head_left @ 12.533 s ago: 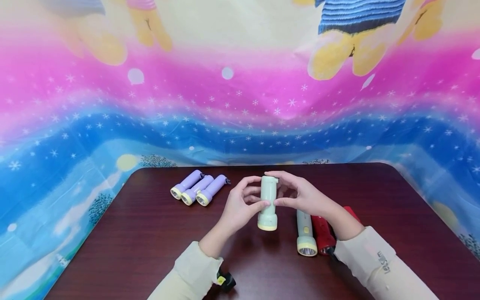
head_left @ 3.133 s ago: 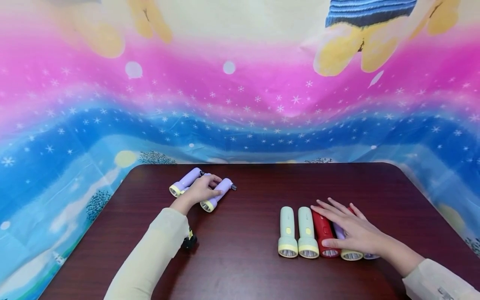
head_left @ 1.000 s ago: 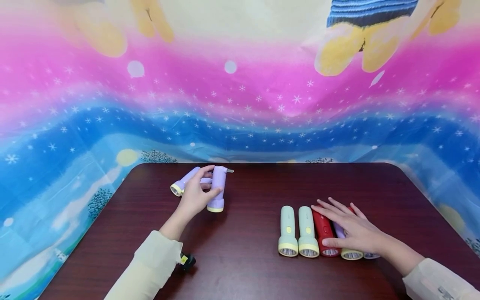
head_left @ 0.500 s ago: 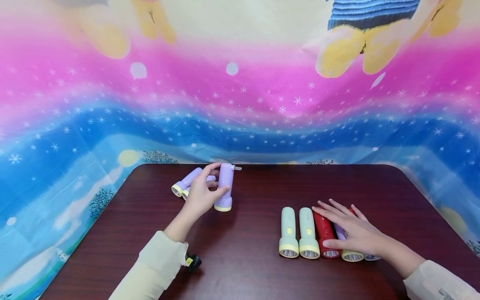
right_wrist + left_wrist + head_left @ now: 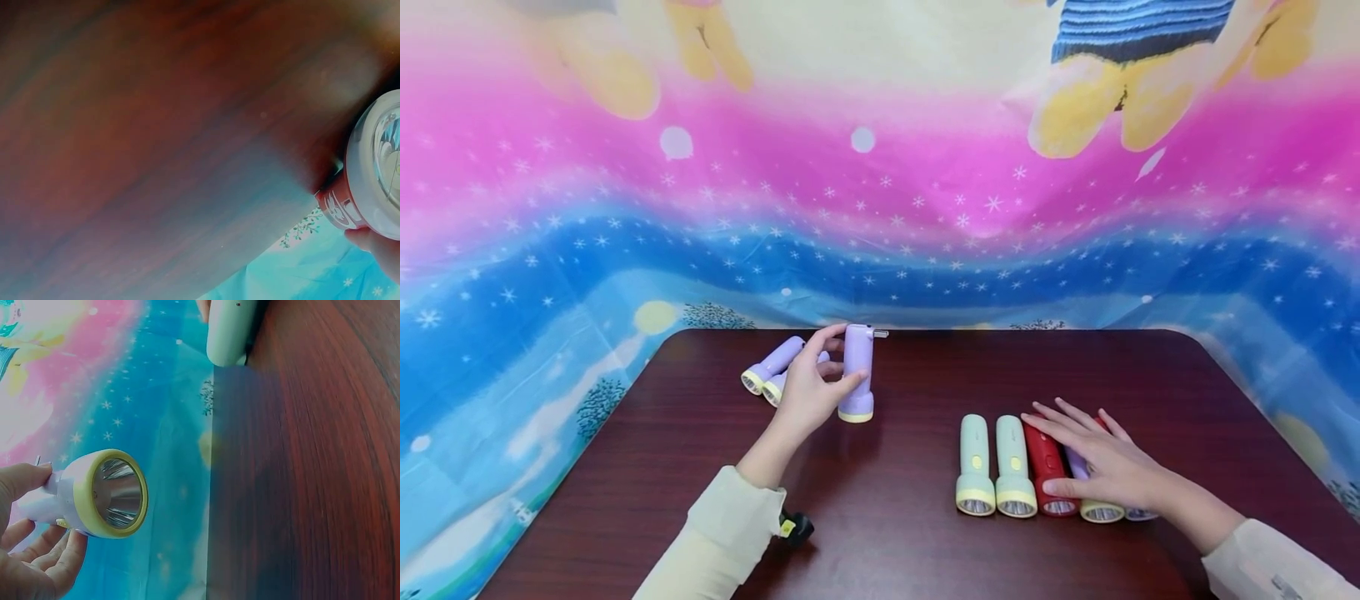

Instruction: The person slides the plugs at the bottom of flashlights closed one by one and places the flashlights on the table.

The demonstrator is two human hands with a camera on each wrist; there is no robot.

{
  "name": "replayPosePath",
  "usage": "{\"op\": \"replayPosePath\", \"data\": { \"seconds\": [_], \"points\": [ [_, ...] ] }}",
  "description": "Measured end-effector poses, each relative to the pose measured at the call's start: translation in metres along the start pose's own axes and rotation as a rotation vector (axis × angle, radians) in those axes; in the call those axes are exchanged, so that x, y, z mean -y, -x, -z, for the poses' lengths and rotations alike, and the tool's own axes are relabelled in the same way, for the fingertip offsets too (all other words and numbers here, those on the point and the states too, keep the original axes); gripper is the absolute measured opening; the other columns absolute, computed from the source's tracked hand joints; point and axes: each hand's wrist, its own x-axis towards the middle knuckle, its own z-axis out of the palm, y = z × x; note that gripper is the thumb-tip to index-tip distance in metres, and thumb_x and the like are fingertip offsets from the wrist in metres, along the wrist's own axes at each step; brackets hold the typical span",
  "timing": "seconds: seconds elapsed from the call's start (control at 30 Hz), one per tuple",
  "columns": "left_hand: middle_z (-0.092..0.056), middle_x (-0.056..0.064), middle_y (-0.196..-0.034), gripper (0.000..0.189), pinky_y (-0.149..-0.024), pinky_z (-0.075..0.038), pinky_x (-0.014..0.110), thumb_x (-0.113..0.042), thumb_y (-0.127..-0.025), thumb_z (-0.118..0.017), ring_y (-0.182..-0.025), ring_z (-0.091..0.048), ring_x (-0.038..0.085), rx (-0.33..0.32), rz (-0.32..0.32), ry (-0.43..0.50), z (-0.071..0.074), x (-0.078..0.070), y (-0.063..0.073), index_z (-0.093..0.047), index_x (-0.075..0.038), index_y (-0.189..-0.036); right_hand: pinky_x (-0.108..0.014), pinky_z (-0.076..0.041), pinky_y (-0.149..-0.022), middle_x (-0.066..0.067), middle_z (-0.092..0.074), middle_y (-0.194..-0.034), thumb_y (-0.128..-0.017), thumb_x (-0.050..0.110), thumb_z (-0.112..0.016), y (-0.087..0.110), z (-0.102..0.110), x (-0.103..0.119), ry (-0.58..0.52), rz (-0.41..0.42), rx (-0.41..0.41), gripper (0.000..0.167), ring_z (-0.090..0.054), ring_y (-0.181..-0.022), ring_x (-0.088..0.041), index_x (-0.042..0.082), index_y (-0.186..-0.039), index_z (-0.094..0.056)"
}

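My left hand (image 5: 808, 387) pinches a purple flashlight (image 5: 858, 362) between thumb and fingers, its yellow-rimmed head pointing down and metal prongs sticking out sideways near the tail. The left wrist view looks into the lens of this flashlight (image 5: 112, 494). Behind that hand lie two more purple flashlights (image 5: 772, 367), one partly hidden. My right hand (image 5: 1105, 467), fingers spread, rests over a row of flashlights, covering much of a red flashlight (image 5: 1045, 454), a purple flashlight (image 5: 1077, 463) and others at the right end. Two mint-green flashlights (image 5: 975, 450) lie uncovered at the row's left end.
Everything is on a dark reddish wooden table (image 5: 895, 533) with rounded far corners. A patterned cloth backdrop (image 5: 880, 208) hangs right behind the table's far edge. A black wrist device (image 5: 796, 528) hangs below the left cuff.
Over 12 seconds, the mint-green flashlight both hands held has joined the row. My left hand has since lifted a purple flashlight, tipped it upright and shifted slightly right. The right hand has lately stayed put.
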Motion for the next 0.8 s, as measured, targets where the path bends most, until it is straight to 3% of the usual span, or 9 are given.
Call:
{"op": "replayPosePath", "data": {
  "seconds": [0.37, 0.6, 0.8],
  "points": [
    [-0.06, 0.019, -0.122, 0.069, -0.082, -0.06, 0.045, -0.004, -0.081, -0.081, -0.094, -0.071, 0.034, -0.007, -0.037, 0.026, -0.01, -0.006, 0.002, -0.049, -0.013, -0.141, -0.077, -0.016, -0.104, -0.013, -0.038, -0.158, -0.08, 0.053, -0.076, 0.0, 0.0, -0.001, -0.039, -0.008, -0.002, 0.081, -0.024, -0.149, -0.037, 0.034, -0.15, -0.041],
    [-0.06, 0.018, -0.123, 0.068, -0.079, -0.061, 0.042, -0.005, -0.081, -0.08, -0.096, -0.071, 0.033, 0.011, -0.047, 0.034, -0.017, -0.017, 0.004, -0.049, -0.013, -0.141, -0.08, -0.015, -0.103, -0.012, -0.036, -0.159, -0.081, 0.048, -0.077, 0.0, 0.0, -0.003, -0.08, 0.006, -0.003, 0.081, -0.016, -0.153, -0.029, 0.033, -0.151, -0.04],
    [-0.059, 0.014, -0.122, 0.068, -0.078, -0.062, 0.04, -0.006, -0.081, -0.081, -0.097, -0.072, 0.031, 0.005, -0.054, 0.033, -0.019, -0.026, 0.007, -0.049, -0.016, -0.141, -0.083, -0.014, -0.1, -0.013, -0.033, -0.16, -0.084, 0.042, -0.076, -0.008, 0.007, -0.002, -0.13, 0.014, 0.012, 0.077, -0.017, -0.15, -0.044, 0.031, -0.152, -0.04]
  ]
}}
